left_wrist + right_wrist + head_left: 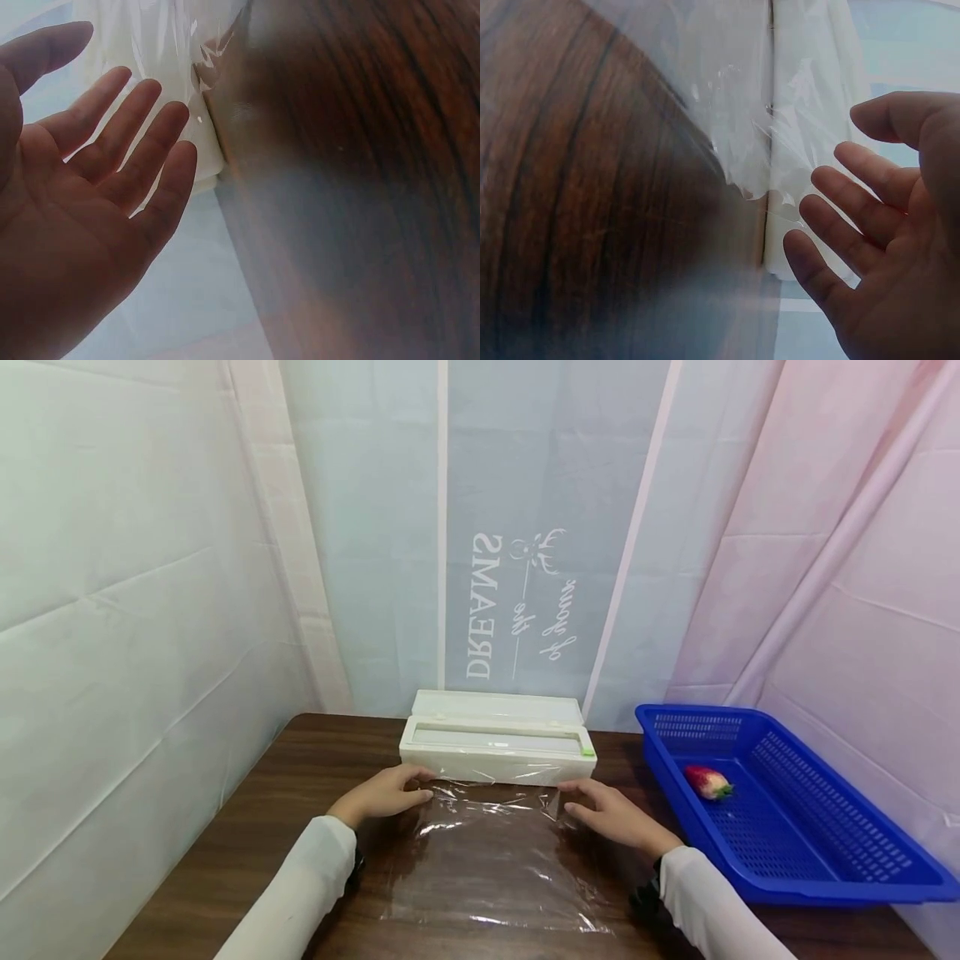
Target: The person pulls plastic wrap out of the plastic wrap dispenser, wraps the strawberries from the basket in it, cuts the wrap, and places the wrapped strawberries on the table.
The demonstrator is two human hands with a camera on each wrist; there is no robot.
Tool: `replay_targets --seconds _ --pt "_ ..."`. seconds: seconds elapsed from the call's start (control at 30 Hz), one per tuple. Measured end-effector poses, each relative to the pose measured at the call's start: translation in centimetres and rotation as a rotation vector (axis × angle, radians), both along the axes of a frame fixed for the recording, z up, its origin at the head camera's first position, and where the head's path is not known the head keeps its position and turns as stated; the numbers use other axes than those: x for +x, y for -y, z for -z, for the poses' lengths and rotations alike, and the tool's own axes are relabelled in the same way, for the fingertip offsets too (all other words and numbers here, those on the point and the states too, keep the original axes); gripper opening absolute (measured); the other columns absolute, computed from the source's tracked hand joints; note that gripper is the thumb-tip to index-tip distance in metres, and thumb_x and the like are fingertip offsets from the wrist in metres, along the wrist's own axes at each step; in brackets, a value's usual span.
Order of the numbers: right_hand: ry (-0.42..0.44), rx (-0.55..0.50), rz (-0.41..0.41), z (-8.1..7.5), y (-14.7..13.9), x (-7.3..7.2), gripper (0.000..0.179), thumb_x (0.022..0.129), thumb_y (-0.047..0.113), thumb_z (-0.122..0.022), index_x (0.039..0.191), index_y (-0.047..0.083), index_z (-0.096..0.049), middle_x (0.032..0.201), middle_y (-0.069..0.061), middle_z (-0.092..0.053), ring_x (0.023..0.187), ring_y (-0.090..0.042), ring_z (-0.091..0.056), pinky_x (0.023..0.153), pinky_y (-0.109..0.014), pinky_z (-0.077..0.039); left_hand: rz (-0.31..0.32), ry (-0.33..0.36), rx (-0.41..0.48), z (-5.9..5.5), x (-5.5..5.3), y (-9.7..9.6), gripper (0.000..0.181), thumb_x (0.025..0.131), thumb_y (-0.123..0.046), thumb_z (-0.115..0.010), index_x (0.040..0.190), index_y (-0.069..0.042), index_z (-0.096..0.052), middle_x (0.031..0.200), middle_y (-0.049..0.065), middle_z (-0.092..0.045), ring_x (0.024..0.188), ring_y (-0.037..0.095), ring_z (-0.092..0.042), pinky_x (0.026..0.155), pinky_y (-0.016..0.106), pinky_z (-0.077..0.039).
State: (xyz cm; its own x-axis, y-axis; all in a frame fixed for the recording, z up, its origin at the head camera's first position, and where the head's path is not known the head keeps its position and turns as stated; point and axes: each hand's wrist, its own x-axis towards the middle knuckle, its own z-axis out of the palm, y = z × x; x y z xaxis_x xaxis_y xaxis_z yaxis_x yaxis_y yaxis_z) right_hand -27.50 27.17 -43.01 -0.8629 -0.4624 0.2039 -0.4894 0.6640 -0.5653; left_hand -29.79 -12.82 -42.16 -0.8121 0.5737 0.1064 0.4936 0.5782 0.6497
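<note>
A white cling film dispenser box point(423, 758) stands at the back of the table with its lid point(495, 704) raised. From its front a clear sheet of cling film point(487, 868) spreads over the tabletop, wrinkled near the box. My left hand point(384, 795) is at the film's left edge by the box's front corner, its fingers spread and slightly bent in the left wrist view. On the opposite side my right hand point(618, 814) reaches to the box's right front corner, fingers extended and parted. Neither palm point(67, 232) nor palm point(907, 300) has anything in it.
A blue perforated basket point(832, 892) sits at the right of the dark wood table point(255, 827), with a strawberry point(705, 782) in it. A small green piece point(588, 752) is on the box's right end. Printed cloth point(525, 460) hangs behind the table, with pale cloth at both sides.
</note>
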Motion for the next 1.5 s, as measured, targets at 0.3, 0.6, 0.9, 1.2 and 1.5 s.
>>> replay_targets --seconds 0.3,0.6,0.9,1.2,1.5 --pt "0.033 0.019 0.019 0.4 0.0 -0.4 0.037 0.093 0.024 -0.058 0.126 0.008 -0.055 0.124 -0.008 -0.058 0.114 -0.023 -0.050 0.093 -0.053 -0.044 -0.053 0.050 -0.015 0.2 -0.2 0.0 0.046 0.095 -0.029 -0.052 0.130 0.000 -0.049 0.131 0.018 -0.052 0.118 0.033 -0.046 0.096 0.054 -0.041" --pt "0.028 0.026 0.032 0.6 -0.2 -0.5 0.038 0.092 0.024 -0.058 0.126 0.007 -0.055 0.125 -0.010 -0.058 0.116 -0.027 -0.049 0.096 -0.054 -0.042 -0.068 0.052 -0.006 0.4 -0.2 0.1 0.048 0.094 -0.029 -0.053 0.132 -0.001 -0.047 0.133 0.017 -0.050 0.121 0.034 -0.043 0.098 0.056 -0.039" --pt "0.053 0.026 0.048 0.1 -0.3 -0.1 0.039 0.093 0.026 -0.058 0.127 0.008 -0.055 0.125 -0.009 -0.057 0.116 -0.027 -0.049 0.095 -0.054 -0.042 -0.085 0.055 0.017 0.3 0.2 0.4 0.047 0.094 -0.031 -0.054 0.132 -0.003 -0.049 0.133 0.015 -0.050 0.122 0.034 -0.042 0.099 0.056 -0.038" --pt "0.042 0.039 0.039 -0.3 -0.4 0.3 0.037 0.094 0.029 -0.056 0.126 0.011 -0.055 0.126 -0.009 -0.057 0.118 -0.027 -0.047 0.095 -0.055 -0.042 -0.083 0.044 0.054 0.0 0.8 0.4 0.046 0.094 -0.031 -0.054 0.132 -0.006 -0.049 0.132 0.014 -0.051 0.122 0.031 -0.042 0.099 0.056 -0.038" --pt "0.008 0.032 0.013 -0.9 -0.6 0.3 0.036 0.094 0.027 -0.056 0.125 0.008 -0.055 0.123 -0.009 -0.058 0.114 -0.027 -0.050 0.093 -0.054 -0.044 -0.084 0.040 0.075 -0.6 1.5 0.2 0.045 0.095 -0.030 -0.053 0.133 -0.005 -0.048 0.132 0.015 -0.052 0.121 0.030 -0.044 0.098 0.056 -0.039"
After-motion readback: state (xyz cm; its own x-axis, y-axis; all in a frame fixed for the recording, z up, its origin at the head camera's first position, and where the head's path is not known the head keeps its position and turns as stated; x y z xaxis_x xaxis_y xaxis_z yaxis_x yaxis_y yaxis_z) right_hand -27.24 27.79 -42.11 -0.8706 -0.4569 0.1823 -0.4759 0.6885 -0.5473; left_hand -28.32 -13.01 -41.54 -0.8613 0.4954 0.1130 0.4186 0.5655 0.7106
